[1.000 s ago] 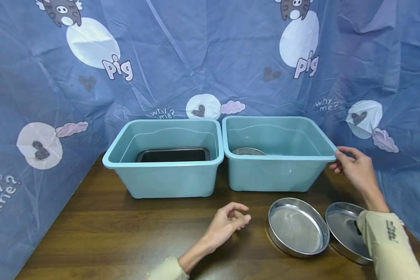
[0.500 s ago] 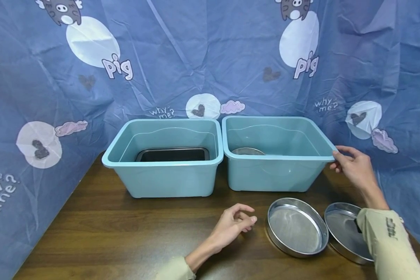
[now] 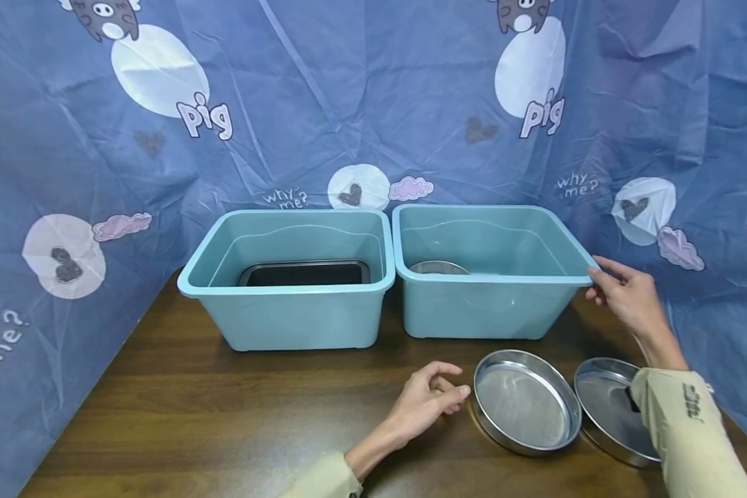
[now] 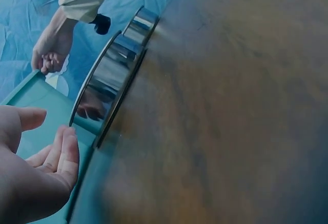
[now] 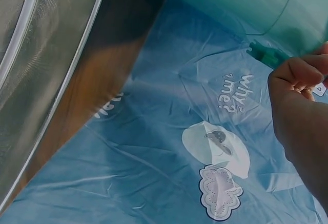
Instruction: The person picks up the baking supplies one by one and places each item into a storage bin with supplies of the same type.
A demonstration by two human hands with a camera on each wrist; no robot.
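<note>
On the table's right side sits a round metal sieve [image 3: 523, 404] with a fine mesh floor. My left hand [image 3: 426, 402] is just left of it, fingers loosely bent, holding nothing; in the left wrist view a small gap seems to separate the fingertips from the sieve's wall. With my right hand [image 3: 631, 296] I grip the front right corner of the right teal plastic bin [image 3: 473, 309], thumb on the rim. Beside the first sieve lies a second metal sieve [image 3: 606, 398], partly covered by my right sleeve. Inside that bin, the top of another round metal piece [image 3: 438, 268] shows.
A matching teal bin [image 3: 292, 319] stands to the left, close beside the other. It contains a black rectangular tray [image 3: 308, 274], partly hidden by the front wall. The brown wooden table [image 3: 224, 429] ends at a blue printed cloth [image 3: 348, 90] behind and on both sides.
My left hand has moved right, toward the nearer sieve. The right hand keeps its grip on the bin's corner. Bins and sieves stay in place, with a slight shift of the head view.
</note>
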